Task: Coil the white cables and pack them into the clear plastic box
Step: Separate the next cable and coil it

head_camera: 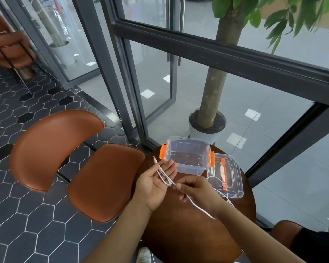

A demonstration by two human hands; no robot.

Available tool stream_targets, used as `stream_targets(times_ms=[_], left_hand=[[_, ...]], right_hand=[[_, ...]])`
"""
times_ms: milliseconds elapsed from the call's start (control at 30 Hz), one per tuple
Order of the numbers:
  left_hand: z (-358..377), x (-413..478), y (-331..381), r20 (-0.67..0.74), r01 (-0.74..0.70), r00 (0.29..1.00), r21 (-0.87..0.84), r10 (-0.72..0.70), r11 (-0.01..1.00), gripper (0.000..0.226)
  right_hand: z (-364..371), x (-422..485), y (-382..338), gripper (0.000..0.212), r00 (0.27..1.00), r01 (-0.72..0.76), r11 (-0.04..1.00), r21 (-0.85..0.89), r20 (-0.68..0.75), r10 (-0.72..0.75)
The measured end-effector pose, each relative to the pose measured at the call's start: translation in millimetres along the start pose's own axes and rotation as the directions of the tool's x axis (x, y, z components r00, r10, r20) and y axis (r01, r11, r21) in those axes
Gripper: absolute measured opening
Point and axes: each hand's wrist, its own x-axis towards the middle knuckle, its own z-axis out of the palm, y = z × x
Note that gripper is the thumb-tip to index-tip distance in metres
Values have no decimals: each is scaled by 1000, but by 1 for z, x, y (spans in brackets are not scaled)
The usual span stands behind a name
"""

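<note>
A thin white cable (164,175) lies in loops across the palm of my left hand (157,184), its plug end sticking out past the fingers to the upper left. My right hand (196,188) pinches the same cable just right of the left palm; the loose length trails down under the right wrist and over the round brown table (188,230). The clear plastic box (188,155) with orange side clips stands open beyond my hands. Its clear lid (228,177) lies to the right, upside down, with more white cable looping beside it.
A brown leather chair (74,164) stands left of the table. Behind the box are a potted tree in a white pot (207,130) and dark-framed glass doors (141,82). Another brown seat (285,234) is at the lower right. A shoe (143,255) shows below.
</note>
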Motion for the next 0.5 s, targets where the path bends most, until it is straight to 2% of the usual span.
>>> stream_targets(times_ms=[100, 167, 267, 400, 500], left_hand=[[1, -3, 2, 1, 24, 1000, -43, -24, 999, 28], [1, -6, 3, 11, 56, 998, -15, -56, 998, 32], [-2, -8, 5, 20, 117, 993, 101, -120, 988, 34], [-6, -10, 13, 68, 191, 974, 272, -217, 943, 32], [-8, -10, 16, 136, 214, 942, 458, -306, 863, 21]], right_hand=[[-6, 2, 7, 16, 998, -17, 993, -120, 61, 25], [-9, 3, 12, 15, 997, 17, 974, -225, 73, 0], [-13, 6, 18, 15, 992, 81, 906, -416, 122, -33], [-26, 12, 16, 19, 977, -12, 853, -522, 177, 122], [-34, 19, 3, 10, 966, -4, 790, -613, 203, 163]])
